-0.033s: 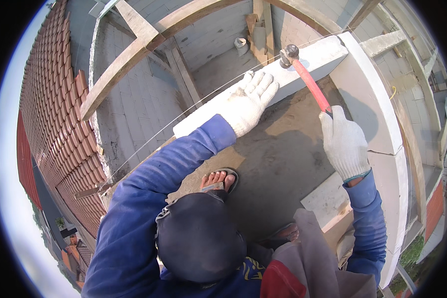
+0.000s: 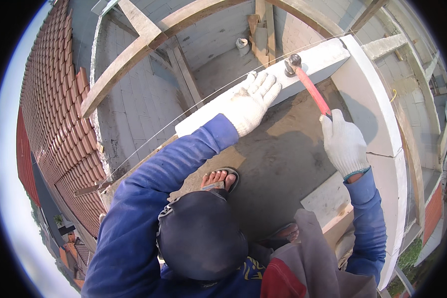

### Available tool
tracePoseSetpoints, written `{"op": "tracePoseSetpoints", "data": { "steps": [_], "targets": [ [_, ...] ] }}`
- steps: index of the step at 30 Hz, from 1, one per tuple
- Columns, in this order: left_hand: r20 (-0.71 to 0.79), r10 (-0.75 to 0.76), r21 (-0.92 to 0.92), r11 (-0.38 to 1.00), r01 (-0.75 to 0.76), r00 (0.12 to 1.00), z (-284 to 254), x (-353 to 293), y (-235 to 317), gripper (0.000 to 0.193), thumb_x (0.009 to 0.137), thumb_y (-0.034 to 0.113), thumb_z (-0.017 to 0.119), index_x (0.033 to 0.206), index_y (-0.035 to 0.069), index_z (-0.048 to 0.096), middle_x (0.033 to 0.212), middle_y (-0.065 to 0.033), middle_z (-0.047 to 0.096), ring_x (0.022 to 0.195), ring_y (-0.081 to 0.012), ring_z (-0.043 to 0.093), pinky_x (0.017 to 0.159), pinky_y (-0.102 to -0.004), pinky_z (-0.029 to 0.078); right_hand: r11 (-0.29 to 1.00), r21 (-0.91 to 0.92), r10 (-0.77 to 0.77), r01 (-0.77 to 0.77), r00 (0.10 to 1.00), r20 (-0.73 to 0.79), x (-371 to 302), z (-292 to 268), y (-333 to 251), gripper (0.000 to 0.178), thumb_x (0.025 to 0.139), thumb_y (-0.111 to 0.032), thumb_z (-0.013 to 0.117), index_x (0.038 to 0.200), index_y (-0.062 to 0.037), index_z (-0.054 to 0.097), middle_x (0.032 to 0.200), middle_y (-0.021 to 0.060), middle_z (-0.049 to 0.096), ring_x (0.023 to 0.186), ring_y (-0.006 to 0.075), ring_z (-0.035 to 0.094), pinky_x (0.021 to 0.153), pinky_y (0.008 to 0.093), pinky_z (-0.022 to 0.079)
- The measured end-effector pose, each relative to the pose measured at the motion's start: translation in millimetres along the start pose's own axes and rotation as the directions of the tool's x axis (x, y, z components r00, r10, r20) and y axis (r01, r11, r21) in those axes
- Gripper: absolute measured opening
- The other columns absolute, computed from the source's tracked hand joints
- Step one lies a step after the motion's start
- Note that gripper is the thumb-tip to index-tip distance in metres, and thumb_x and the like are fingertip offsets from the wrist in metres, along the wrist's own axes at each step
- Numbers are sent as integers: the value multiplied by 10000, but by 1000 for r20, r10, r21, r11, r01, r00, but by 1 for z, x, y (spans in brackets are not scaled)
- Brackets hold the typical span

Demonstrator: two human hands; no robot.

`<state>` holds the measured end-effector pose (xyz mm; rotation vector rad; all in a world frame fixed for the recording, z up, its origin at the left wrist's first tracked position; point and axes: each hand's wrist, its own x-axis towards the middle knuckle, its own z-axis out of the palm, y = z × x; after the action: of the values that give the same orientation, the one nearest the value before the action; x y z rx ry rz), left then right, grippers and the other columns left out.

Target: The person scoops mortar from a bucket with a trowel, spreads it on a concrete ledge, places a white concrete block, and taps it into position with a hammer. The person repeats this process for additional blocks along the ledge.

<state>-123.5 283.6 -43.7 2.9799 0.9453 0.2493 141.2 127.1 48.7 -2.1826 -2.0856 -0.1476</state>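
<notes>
My left hand (image 2: 254,103), in a white knit glove, lies flat with its fingers stretched out on top of a long white block (image 2: 325,54). The other glove, on my right hand (image 2: 344,144), is wrapped round the black grip end of a hammer (image 2: 313,90) with a red handle. Its dark head is at the block's top, right of my left fingers; whether it touches is hard to tell. A thin taut string (image 2: 170,124) runs along the block's far side. The block's right end meets a white block wall (image 2: 370,102).
Wooden beams (image 2: 188,22) cross beyond the block, above a lower room with a pale sack (image 2: 242,46). Grey floor (image 2: 270,191) lies under my sandaled feet. A loose pale slab (image 2: 328,198) rests by the right wall. Brown roof tiles (image 2: 59,119) slope at the left.
The hammer head has shifted slightly right and its tilt has changed a little. My left hand stays flat on the block; the view has moved slightly.
</notes>
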Motion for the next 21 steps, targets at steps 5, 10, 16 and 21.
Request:
{"op": "tracePoseSetpoints", "data": {
  "steps": [5,10,16,21],
  "targets": [
    [-95,-210,-117,973,199,973,10,7,26,542,1031,174,536,1565,86,532,1694,-191,503,1652,-391,417,1364,-547,349,975,206,-89,81,996,27,16,-41,-34,217,1161,-290,618,1198,-85,679,802,212,695,679,417,698,626,529,539],
    [-201,-240,-387,910,149,950,24,6,27,560,1043,223,581,1564,23,532,1651,-239,554,1504,-431,576,1287,-564,446,937,347,-128,31,957,259,6,-78,-118,233,1134,-297,665,1187,-71,678,858,232,746,755,453,746,647,541,551],
    [-496,-120,-109,991,75,860,32,12,25,518,937,202,643,1414,1,657,1506,-207,676,1415,-415,644,1253,-586,482,887,395,-358,240,897,260,10,-26,-159,235,1108,-302,695,1184,-80,694,846,217,753,756,436,756,656,524,567],
    [-616,-306,-243,950,195,726,65,27,33,473,888,198,681,1329,33,724,1432,-164,727,1379,-396,667,1242,-560,500,883,391,-373,262,895,245,19,-43,-171,238,1104,-318,697,1090,-81,676,782,192,729,725,408,758,638,513,569]
  ]
}}
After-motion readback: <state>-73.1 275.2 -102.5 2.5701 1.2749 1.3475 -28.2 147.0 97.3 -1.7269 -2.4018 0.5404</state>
